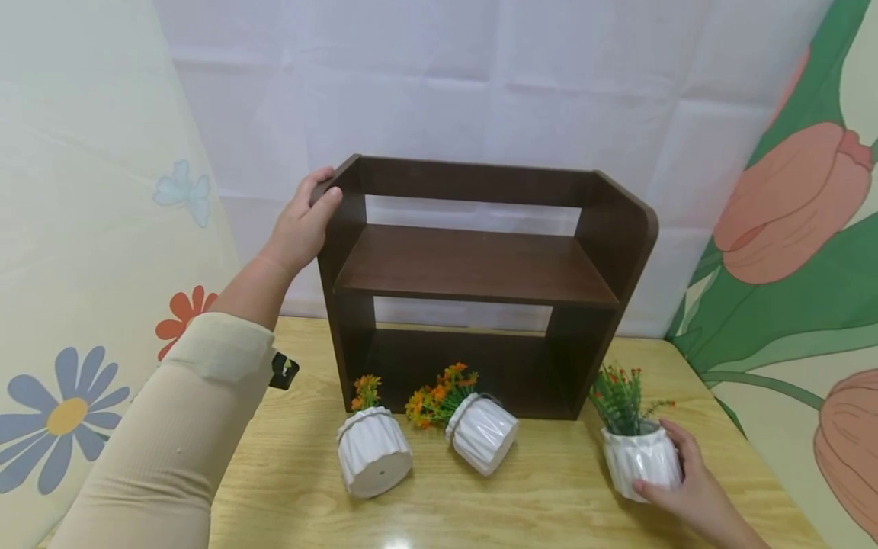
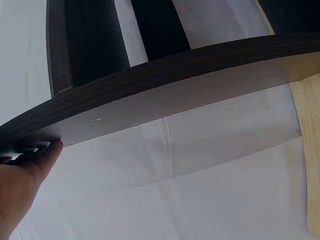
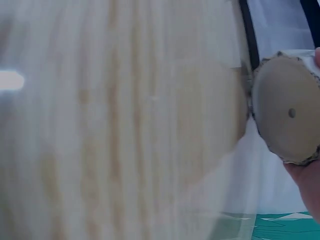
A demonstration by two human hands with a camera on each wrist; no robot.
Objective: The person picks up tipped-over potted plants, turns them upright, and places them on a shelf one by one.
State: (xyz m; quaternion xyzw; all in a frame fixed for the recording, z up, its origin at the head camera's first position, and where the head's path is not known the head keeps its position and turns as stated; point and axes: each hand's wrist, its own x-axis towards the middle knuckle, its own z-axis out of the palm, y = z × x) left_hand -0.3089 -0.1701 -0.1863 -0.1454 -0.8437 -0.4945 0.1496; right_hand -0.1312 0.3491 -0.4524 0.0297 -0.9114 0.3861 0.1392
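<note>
Red-flowered potted plant (image 1: 639,461) is held in right hand (image 1: 694,488), thumb and fingers round its white pot, near right end of dark shelf (image 1: 480,263); pot base is exposed in right wrist view. Shelf's upper left edge is gripped by left hand (image 1: 300,221) between thumb and fingers. Left orange plant (image 1: 376,451) and middle orange plant (image 1: 480,433) are seen tipped on wooden table (image 1: 288,473).

dark brown two-tier wooden shelf (image 1: 478,267): on pale wood-grain table (image 1: 281,473), before white cloth (image 1: 480,91)
white round ceramic-looking left pot (image 1: 375,450): before shelf's left end
white round ceramic-looking middle pot (image 1: 482,436): before shelf's middle
white round ceramic-looking right pot (image 1: 641,461): in right hand (image 1: 694,492), right of shelf
left hand (image 1: 304,219): on shelf's left side
</note>
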